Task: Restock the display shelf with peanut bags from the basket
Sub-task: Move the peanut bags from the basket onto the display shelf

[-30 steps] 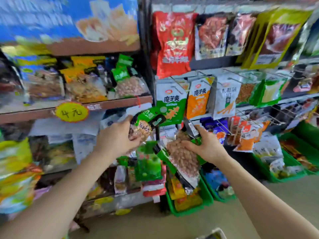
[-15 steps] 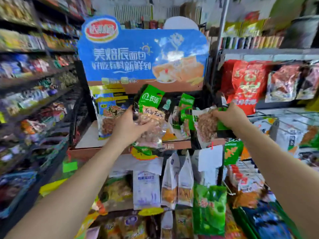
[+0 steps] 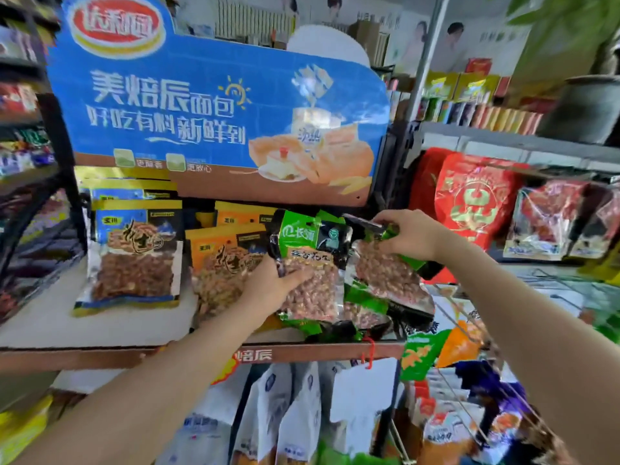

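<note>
Green-topped peanut bags sit in both hands at the right end of the display shelf (image 3: 100, 333). The left hand (image 3: 268, 290) has its grip closed on one green peanut bag (image 3: 310, 266), fingers curled over the clear lower part where the nuts show, and holds it upright with its lower edge just above the shelf board. The right hand (image 3: 407, 234) pinches the top edge of a second green peanut bag (image 3: 385, 273), which tilts away to the right of the first one and touches it along one side. Under and between these two, more green bags (image 3: 364, 307) lie flat on the shelf. Left of the held bag stands an orange-topped peanut bag (image 3: 221, 263), partly hidden by the left hand, with another orange one behind it. Further left on the shelf stands a blue-topped peanut bag (image 3: 134, 253), upright, with a like bag behind it. Above the shelf rises a blue cardboard header (image 3: 214, 105) printed with bread. Right of the shelf hangs a red packet (image 3: 473, 199).
</note>
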Demonstrator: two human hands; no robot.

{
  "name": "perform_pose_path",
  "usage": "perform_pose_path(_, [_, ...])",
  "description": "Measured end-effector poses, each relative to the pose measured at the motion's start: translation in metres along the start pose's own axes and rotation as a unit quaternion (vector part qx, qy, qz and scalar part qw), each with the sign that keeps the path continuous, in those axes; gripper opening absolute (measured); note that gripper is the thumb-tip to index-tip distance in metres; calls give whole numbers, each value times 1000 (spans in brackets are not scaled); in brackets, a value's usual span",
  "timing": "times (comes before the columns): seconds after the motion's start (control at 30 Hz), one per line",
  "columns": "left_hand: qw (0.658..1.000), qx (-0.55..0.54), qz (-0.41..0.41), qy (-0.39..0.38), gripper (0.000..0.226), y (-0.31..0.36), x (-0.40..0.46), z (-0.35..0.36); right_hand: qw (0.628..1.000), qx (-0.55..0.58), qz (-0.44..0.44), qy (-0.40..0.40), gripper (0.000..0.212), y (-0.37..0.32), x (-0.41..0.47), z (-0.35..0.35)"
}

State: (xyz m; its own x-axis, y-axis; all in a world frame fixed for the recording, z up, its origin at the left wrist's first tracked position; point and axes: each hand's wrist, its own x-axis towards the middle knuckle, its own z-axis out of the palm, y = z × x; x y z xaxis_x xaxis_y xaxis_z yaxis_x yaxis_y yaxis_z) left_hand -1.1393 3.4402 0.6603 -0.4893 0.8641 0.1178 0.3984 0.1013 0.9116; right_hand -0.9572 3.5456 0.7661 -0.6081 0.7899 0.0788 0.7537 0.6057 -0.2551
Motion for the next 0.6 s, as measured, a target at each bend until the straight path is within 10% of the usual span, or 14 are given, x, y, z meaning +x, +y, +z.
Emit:
perform_pose_path(0.13, [999,12,-18,34,73,-4,11,11,997,-58,3,55,51,16,17,-7])
perform_pose_path(0.43, [996,67,-5,55,85,-11,25,17,985,-80,-45,145,39,14,43,-25])
perform_pose_path(0.6, [988,146,12,49,101,-24,13,-5,981,-117,-138,77,44,-9,54,-30])
